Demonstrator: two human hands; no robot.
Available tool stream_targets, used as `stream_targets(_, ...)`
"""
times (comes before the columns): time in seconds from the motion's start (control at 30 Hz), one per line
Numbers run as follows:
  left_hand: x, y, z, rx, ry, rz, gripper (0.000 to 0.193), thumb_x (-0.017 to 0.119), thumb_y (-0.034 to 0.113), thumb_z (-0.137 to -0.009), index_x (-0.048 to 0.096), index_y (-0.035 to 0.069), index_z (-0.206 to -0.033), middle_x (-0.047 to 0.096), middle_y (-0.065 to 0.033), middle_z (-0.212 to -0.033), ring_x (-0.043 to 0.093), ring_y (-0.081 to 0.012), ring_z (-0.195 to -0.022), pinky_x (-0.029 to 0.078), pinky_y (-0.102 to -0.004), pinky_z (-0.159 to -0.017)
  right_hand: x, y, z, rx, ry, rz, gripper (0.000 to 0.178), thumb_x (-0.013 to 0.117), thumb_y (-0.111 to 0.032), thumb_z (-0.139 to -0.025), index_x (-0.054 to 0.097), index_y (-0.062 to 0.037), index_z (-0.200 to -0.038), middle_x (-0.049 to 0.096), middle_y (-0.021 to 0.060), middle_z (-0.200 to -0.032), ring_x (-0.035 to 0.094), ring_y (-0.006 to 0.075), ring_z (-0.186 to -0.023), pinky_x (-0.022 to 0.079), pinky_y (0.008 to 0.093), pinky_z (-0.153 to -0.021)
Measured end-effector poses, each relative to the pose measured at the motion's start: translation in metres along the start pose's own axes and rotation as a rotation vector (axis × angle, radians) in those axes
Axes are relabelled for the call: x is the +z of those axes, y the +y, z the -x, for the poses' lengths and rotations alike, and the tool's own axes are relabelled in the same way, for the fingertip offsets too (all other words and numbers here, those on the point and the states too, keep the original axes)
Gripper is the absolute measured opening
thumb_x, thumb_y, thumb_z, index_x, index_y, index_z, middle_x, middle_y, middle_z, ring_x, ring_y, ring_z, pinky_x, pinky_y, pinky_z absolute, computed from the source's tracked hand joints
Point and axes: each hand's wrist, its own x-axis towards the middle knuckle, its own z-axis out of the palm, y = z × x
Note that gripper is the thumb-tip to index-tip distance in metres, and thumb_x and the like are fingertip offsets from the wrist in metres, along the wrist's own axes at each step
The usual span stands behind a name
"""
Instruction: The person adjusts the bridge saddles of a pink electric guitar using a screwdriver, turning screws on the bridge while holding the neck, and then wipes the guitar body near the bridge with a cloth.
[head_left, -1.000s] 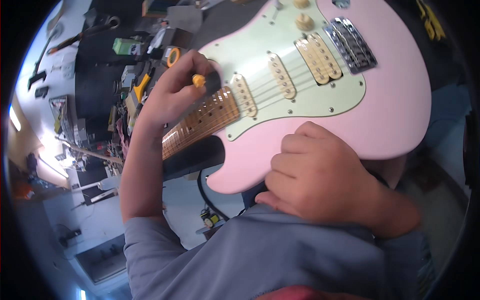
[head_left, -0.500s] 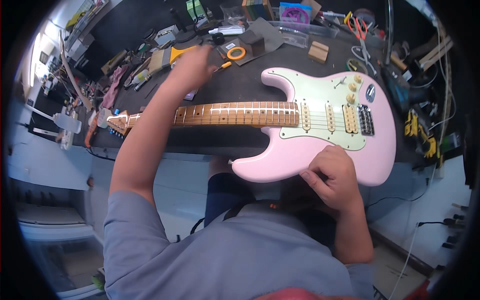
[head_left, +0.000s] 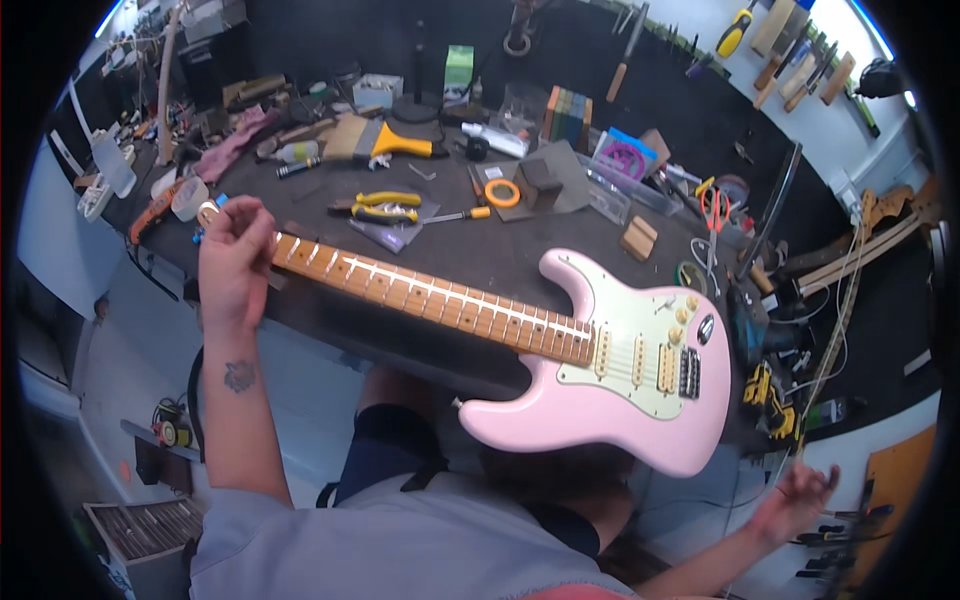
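Note:
A pale pink electric guitar (head_left: 590,425) with a mint pickguard lies face up, its body at the bench's near edge and its neck (head_left: 440,303) running up to the left. My left hand (head_left: 238,255) is at the headstock end, fingers curled toward the thumb, covering the nut and most of the headstock. What its fingertips hold, if anything, is hidden. Blue tuner parts show beside the fingers. Out to the right, apart from the guitar, my right hand (head_left: 798,500) is slightly blurred, its fingers apart and nothing visible in them.
Behind the neck lie yellow-handled pliers (head_left: 388,207), a small screwdriver (head_left: 455,216), a wide brush (head_left: 365,140) and orange tape (head_left: 502,193). A wooden block (head_left: 639,238) and orange-handled scissors (head_left: 714,210) are behind the body. A yellow power tool (head_left: 768,398) sits at right; cords hang there.
My left hand has moved from above the bench tools to the headstock. My right hand has left the guitar body and swung out right. The view has shifted, and the neck now slants more.

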Motion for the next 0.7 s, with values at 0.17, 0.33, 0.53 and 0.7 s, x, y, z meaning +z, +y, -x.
stream_targets(0.17, 0.014, 0.011, 0.020, 0.054, -0.006, 0.028, 0.025, 0.080, 0.000, -0.092, 0.068, 0.005, -0.113, 0.072, -0.0017, -0.097, 0.071, -0.0107, -0.090, 0.055, -0.0223, -0.077, -0.095, -0.051, -0.049, -0.315, -0.204, -0.047, 0.042, 0.066, -0.003, -0.098, 0.057, 0.0007, -0.139, 0.061, -0.0005, -0.088, 0.048, 0.0103, -0.070, 0.046, 0.0419, -0.102)
stream_targets(0.33, 0.048, 0.039, 0.025, 0.160, -0.172, 0.079, 0.028, 0.085, 0.006, -0.089, 0.068, 0.005, -0.111, 0.075, -0.0022, -0.086, 0.073, -0.0114, -0.081, 0.053, -0.0195, -0.067, -0.104, -0.042, -0.037, -0.089, -0.329, -0.192, 0.031, 0.068, -0.021, -0.105, 0.064, -0.0050, -0.131, 0.057, -0.0029, -0.082, 0.051, 0.0079, -0.070, 0.047, 0.0366, -0.099)
stream_targets(0.53, 0.062, 0.050, 0.015, 0.208, -0.285, 0.237, 0.022, 0.073, 0.001, -0.093, 0.057, 0.007, -0.106, 0.051, 0.0000, -0.080, 0.043, -0.0052, -0.059, 0.035, -0.0199, -0.049, -0.042, 0.000, 0.035, -0.014, -0.179, 0.025, 0.035, 0.077, -0.014, -0.095, 0.064, -0.0019, -0.125, 0.062, 0.0034, -0.094, 0.052, 0.0078, -0.073, 0.045, 0.0265, -0.067)
stream_targets(0.7, 0.067, 0.001, 0.023, -0.077, -0.607, 0.445, 0.047, 0.076, 0.049, -0.095, 0.059, 0.005, -0.098, 0.050, -0.0061, -0.071, 0.044, -0.0143, -0.061, 0.041, -0.0361, -0.060, 0.063, 0.009, 0.048, 0.135, -0.284, 0.403, 0.025, 0.085, 0.005, -0.084, 0.072, 0.0042, -0.105, 0.076, 0.0106, -0.086, 0.079, 0.0204, -0.084, 0.064, 0.0290, -0.070)
